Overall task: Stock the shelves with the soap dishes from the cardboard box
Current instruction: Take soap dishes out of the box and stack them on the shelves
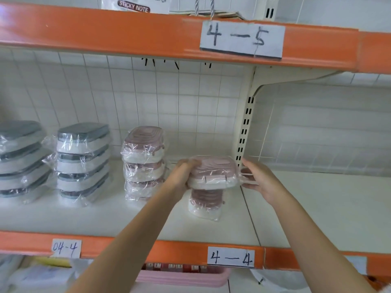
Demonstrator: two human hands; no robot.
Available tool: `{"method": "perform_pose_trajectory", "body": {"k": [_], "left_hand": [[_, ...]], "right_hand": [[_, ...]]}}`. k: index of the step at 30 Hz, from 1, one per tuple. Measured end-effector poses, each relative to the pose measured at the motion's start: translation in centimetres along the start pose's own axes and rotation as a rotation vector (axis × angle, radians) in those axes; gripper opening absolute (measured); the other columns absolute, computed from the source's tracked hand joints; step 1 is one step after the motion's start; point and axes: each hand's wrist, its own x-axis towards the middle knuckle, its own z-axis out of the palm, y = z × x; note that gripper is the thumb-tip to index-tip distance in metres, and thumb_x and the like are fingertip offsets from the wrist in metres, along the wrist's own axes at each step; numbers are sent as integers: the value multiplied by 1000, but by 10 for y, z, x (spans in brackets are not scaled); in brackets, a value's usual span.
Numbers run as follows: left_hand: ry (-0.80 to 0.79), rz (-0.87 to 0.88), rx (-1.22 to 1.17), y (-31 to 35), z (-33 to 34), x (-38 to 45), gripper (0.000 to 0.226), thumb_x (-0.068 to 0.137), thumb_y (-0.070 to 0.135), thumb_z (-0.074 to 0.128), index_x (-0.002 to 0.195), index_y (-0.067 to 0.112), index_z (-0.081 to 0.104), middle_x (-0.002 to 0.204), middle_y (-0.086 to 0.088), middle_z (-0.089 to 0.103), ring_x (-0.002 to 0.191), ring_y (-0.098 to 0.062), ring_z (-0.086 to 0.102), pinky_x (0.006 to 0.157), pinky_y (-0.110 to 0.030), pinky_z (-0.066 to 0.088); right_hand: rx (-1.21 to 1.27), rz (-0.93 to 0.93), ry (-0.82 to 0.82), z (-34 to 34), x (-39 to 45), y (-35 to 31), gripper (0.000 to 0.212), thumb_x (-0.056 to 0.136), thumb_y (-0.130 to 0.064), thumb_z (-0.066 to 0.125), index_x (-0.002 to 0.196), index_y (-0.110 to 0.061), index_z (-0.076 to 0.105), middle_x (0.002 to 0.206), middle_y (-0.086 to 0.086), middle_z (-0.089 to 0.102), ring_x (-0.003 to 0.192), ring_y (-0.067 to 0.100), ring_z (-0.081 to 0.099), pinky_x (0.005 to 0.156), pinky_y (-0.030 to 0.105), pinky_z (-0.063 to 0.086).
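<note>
Handwritten tags read "4-5" (241,39) on the upper shelf edge and "04-4" (66,248) and "4-4" (231,257) on the lower; a packet (135,4), cut off at the top, says "STICKY NOTE". The left hand (182,174) grips a wrapped pink soap dish (212,172), the right hand (258,179) holding its other end with fingers apart, just above another dish (206,203) on the shelf (317,208). Its contact underneath is hidden.

shelf (105,216): four stacks of soap dishes in a row
far left: stack (21,159)
next right: stack (83,161)
middle: stack (145,163)
rightmost, nearer front: single dish (206,205)
above it: held dish (212,173), between left hand (179,176) and right hand (260,178)
</note>
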Motion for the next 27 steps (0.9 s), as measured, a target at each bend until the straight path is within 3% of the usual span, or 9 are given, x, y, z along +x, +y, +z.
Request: {"method": "perform_pose_trajectory", "body": {"k": [3,6,8,10,14,17,22,27], "left_hand": [[102,46,149,-12,-6,-11,41,81,23,69,116,10,52,99,-6,59,88,-20,59,75,-35,53],[123,71,507,-20,-9,-26,58,70,49,73,113,18,48,107,-4,57,101,-22,57,79,-33,47],[106,74,611,-24,-11,-29,60,67,58,72,108,21,50,111,-4,56,106,-20,53,81,-31,41],[98,82,604,-26,-15,-31,59,64,61,72,101,20,51,113,-6,58,107,-19,54,83,-30,43],[87,98,519,-30,-16,-36,49,81,47,70,108,11,50,105,-7,65,100,-19,61,96,-43,49],[159,129,551,-31,-12,-38,51,83,49,66,111,10,49,95,0,60,90,-13,56,92,-38,49],[256,138,614,-32,-10,-45,50,88,51,58,116,10,50,97,3,58,94,-16,55,81,-29,43],[374,325,702,-46,-17,-76,34,93,33,57,116,9,53,114,-2,58,104,-17,57,79,-22,41]], "right_hand": [[-68,17,-41,5,-5,16,20,95,-34,53,103,-15,55,98,6,57,87,20,60,69,30,49],[-100,28,-95,16,-14,32,21,94,-37,55,103,-18,57,107,7,61,92,22,63,74,35,54],[-86,20,-105,21,-17,40,31,92,-42,56,113,-19,56,113,7,62,97,23,64,78,39,56],[-70,21,-114,24,-16,45,44,91,-47,56,127,-22,51,121,4,60,103,22,63,78,40,58],[-98,-15,-123,32,-10,50,61,86,-58,54,137,-26,45,133,1,55,115,20,58,91,46,53],[-131,-51,-118,39,-2,52,75,78,-70,51,140,-29,42,139,-2,51,124,18,52,104,48,44],[-128,-54,-78,44,-4,53,57,92,-57,45,136,-21,46,134,-3,53,123,19,49,105,44,40],[15,-82,-12,30,-35,61,22,97,-42,46,110,-25,52,118,2,58,111,21,56,100,46,46]]}}
